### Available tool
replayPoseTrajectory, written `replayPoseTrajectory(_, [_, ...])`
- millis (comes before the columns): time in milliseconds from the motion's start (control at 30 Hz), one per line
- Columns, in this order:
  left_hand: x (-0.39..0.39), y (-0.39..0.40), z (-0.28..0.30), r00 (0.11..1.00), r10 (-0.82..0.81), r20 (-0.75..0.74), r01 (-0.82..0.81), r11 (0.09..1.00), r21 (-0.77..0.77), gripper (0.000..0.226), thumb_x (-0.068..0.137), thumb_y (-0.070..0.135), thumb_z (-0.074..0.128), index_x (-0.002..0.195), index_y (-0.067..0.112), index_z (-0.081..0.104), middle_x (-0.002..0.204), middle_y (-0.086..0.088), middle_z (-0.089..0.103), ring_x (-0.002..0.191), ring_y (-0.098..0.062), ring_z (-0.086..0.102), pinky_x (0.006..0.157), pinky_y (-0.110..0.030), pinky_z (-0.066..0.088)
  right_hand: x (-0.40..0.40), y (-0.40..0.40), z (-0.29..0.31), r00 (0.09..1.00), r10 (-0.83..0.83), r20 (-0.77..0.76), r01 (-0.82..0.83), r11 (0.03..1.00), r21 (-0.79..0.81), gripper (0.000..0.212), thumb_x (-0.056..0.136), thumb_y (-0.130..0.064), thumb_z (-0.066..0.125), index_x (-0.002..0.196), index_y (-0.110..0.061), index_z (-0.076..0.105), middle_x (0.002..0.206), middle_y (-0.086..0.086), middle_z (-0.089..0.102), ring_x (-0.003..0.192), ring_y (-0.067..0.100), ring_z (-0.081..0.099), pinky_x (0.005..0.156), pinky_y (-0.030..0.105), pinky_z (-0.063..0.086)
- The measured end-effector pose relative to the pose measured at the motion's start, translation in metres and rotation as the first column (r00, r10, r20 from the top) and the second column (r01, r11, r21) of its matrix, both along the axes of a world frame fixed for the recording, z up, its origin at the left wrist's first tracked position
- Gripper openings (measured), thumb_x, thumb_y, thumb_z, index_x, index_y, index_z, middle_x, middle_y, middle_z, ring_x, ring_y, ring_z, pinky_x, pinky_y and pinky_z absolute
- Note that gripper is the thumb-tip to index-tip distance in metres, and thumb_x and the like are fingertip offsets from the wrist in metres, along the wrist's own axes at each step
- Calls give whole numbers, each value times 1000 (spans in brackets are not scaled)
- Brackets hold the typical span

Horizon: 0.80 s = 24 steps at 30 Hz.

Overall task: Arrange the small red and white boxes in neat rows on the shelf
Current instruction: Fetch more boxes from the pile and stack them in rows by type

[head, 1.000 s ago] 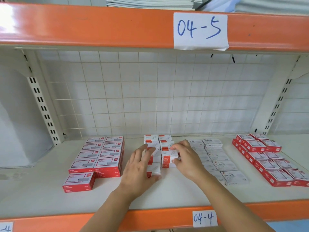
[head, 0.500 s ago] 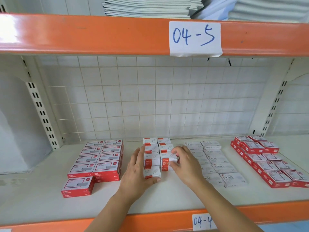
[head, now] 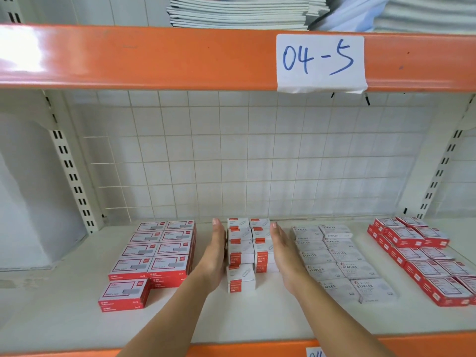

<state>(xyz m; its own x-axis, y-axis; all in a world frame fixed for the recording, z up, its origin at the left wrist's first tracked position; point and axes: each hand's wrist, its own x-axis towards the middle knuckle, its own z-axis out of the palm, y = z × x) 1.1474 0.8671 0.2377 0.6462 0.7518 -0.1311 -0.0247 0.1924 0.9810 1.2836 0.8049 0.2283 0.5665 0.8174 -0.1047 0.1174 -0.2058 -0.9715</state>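
Flanking the two middle columns of small red and white boxes (head: pixel 248 251), both hands stand on edge on the shelf (head: pixel 283 315) with palms turned inward. The left hand (head: pixel 215 256) lies along the left side of the boxes, its fingers (head: pixel 217 229) straight and held together, reaching toward the back of the shelf. The right hand (head: pixel 284 253) lies along the right side in the same way, fingers straight and together; whether each palm actually touches the cardboard cannot be told. The boxes sit mid-shelf in two columns running front to back, the left column coming one box nearer the front edge than the right. Left of them lies a block of flat red boxes (head: pixel 159 249), with one more pair set forward at its near left corner. Right of them lie two columns of pale staple boxes (head: pixel 342 261), and farther right more red boxes (head: pixel 422 256). A paper label (head: pixel 320 61) reading 04-5 hangs on the orange beam (head: pixel 144 57) above.
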Motion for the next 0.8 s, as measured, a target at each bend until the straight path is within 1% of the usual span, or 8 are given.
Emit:
replayPoseTrajectory(67, [4,2,-3,1000,-22,12,22,999,-24,66,84,73,6,93,46,66,98,18,72,89,-1,68,73,-21,53,-1,0,3,1000,-4,-19,4,999,34,62,95,-59,25,149,-28,22,157,-7,14,143,14,17,112,33,17])
replayPoseTrajectory(200, [5,2,-4,999,-50,-12,50,999,-9,63,83,75,9,81,56,68,96,21,71,89,-1,68,81,-27,51,-1,0,2,1000,12,-14,-11,998,62,58,97,-55,26,148,-29,26,156,-7,20,140,12,21,96,21,18])
replayPoseTrajectory(300, [3,-1,-3,998,-27,-55,28,1000,3,63,84,74,13,112,46,62,118,9,66,109,-13,62,97,-36,46,-2,-1,2,999,-6,-33,8,997,75,57,97,-55,27,147,-27,29,154,-7,25,139,12,25,93,21,19])
replayPoseTrajectory(400, [4,-10,-6,959,218,-181,-178,961,213,65,91,62,35,145,25,29,141,-1,46,126,-21,47,107,-42,38,-4,-3,3,997,-27,-78,36,992,124,55,98,-53,28,145,-25,34,142,-12,37,117,0,33,91,21,23])
replayPoseTrajectory(467, [-6,-21,-11,875,418,-243,-274,843,463,54,92,49,49,134,19,35,133,-3,45,118,-20,47,98,-39,44,-4,-5,4,994,-37,-100,51,989,138,57,98,-51,28,148,-23,27,143,-12,34,108,-2,23,90,20,20])
replayPoseTrajectory(567, [-25,-36,-24,802,508,-315,-176,704,688,42,84,42,64,110,21,39,109,5,48,100,-17,50,77,-30,42,-4,-11,3,992,-37,-123,54,989,136,60,98,-51,29,149,-21,24,152,-6,27,109,-1,21,90,20,17])
replayPoseTrajectory(667, [-34,-42,-34,775,493,-394,-57,676,735,42,78,32,74,100,21,40,98,7,53,89,-17,56,70,-31,46,-8,-19,3,993,-35,-110,50,988,145,57,98,-50,29,147,-20,30,138,-10,38,106,-3,26,88,17,19])
replayPoseTrajectory(800, [-33,-42,-34,780,514,-357,-104,668,737,37,75,21,76,94,20,45,86,9,60,73,-12,57,66,-32,49,-12,-26,-1,999,-18,-49,26,986,163,49,101,-43,30,142,-19,38,121,-16,41,97,-15,32,78,-2,17])
